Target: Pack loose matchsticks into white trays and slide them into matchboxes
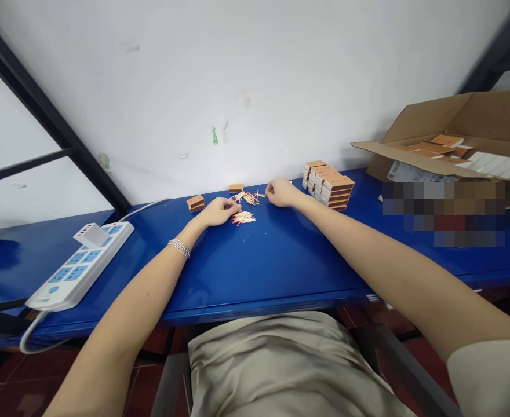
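My left hand [221,212], with a silver bracelet on its wrist, rests at the left of a small heap of matches [243,218]. Its thumb and fingertips come together at the red match heads; whether a match is between them is too small to see. Behind lies a looser heap of matches [250,198], its sticks pointing several ways. My right hand [280,193] is at that heap's right end, fingers curled into a pinch, and what they hold, if anything, is hidden. One matchbox [236,188] lies behind the matches, and stacked matchboxes [196,202] sit left of my left hand.
Stacked matchboxes [328,184] stand behind my right forearm. An open cardboard box [437,110] holding more matchboxes is at the far right, with a blurred patch before it. A white power strip [81,263] lies left on the blue table [255,272]; a wall rises behind.
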A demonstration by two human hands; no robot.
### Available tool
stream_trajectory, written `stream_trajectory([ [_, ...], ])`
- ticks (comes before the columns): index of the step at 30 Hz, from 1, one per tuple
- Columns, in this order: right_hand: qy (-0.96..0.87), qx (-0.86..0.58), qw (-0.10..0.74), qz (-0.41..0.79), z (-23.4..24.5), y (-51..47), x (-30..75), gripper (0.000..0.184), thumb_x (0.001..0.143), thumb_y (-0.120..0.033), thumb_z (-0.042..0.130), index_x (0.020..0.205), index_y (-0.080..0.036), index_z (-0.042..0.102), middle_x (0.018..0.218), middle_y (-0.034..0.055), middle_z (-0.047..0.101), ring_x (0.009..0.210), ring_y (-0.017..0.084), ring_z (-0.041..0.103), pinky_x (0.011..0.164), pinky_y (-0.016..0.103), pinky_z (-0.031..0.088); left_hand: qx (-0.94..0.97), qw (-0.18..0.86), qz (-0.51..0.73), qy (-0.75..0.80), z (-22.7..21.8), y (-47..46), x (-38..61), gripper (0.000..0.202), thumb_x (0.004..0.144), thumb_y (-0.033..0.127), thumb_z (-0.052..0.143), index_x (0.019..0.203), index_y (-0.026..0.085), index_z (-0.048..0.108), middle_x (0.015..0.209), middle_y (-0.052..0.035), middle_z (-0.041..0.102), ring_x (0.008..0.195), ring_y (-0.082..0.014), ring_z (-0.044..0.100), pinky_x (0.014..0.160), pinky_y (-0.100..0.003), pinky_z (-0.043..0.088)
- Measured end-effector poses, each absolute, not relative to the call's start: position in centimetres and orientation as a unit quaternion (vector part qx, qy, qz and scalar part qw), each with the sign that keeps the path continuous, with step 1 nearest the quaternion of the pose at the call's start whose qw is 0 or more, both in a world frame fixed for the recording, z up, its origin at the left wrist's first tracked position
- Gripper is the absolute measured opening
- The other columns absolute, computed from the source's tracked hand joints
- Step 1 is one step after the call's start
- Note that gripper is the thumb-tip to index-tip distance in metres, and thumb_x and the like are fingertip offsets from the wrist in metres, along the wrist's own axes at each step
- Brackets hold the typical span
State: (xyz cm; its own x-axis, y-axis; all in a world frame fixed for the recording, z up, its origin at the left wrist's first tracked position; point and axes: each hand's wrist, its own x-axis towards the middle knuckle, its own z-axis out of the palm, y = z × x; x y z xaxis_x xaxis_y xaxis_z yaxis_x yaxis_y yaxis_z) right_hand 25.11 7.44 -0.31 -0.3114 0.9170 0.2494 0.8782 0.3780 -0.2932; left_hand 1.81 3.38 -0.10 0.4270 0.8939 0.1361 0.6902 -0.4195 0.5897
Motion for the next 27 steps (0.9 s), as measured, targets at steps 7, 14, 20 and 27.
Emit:
stream_trajectory([
  [7, -0.813, -0.527, 0.246, 0.036, 1.3, 6.0, 24.1, 0.018, 0.08, -0.012, 0.054, 0.086, -0.011, 0.072, 0.092, 0.0143, 0.074, 0.082, 0.022, 0.065, 0.075, 0.026, 0.045, 0.814, 0.229, 0.217, 0.488, 0.0, 3.3, 1.8, 0.034, 0.085, 0.04, 0.052, 0.087, 0.012, 0.073, 0.085, -0.0074, 0.073, 0.071, -0.0156, 0.06, 0.069, -0.027, 0.045],
  [14, -0.849, -0.422, 0.265, 0.174, 1.1, 4.9, 22.7, 0.017, 0.081, -0.02, 0.056, 0.084, -0.013, 0.072, 0.078, 0.0042, 0.072, 0.068, 0.013, 0.06, 0.062, 0.021, 0.042, 0.805, 0.232, 0.229, 0.496, -0.4, 3.9, 1.6, 0.024, 0.081, 0.023, 0.055, 0.094, 0.012, 0.071, 0.091, -0.0073, 0.073, 0.077, -0.0166, 0.063, 0.074, -0.028, 0.048],
  [20, -0.867, -0.393, 0.228, 0.204, 0.8, 4.6, 22.4, 0.014, 0.074, -0.014, 0.059, 0.077, -0.014, 0.073, 0.069, 0.0004, 0.069, 0.062, 0.011, 0.056, 0.056, 0.02, 0.038, 0.82, 0.229, 0.222, 0.476, -0.6, 4.3, 1.3, 0.031, 0.074, 0.009, 0.046, 0.089, 0.013, 0.073, 0.095, -0.0078, 0.074, 0.086, -0.0178, 0.065, 0.082, -0.029, 0.049],
  [27, -0.828, -0.493, 0.244, 0.108, -0.5, 7.0, 24.7, 0.02, 0.077, -0.015, 0.062, 0.091, -0.011, 0.075, 0.086, 0.0079, 0.074, 0.072, 0.014, 0.062, 0.066, 0.021, 0.042, 0.815, 0.233, 0.222, 0.482, -0.7, 4.4, 1.3, 0.036, 0.068, 0.005, 0.044, 0.087, 0.014, 0.073, 0.093, -0.008, 0.074, 0.083, -0.0175, 0.065, 0.08, -0.03, 0.05],
])
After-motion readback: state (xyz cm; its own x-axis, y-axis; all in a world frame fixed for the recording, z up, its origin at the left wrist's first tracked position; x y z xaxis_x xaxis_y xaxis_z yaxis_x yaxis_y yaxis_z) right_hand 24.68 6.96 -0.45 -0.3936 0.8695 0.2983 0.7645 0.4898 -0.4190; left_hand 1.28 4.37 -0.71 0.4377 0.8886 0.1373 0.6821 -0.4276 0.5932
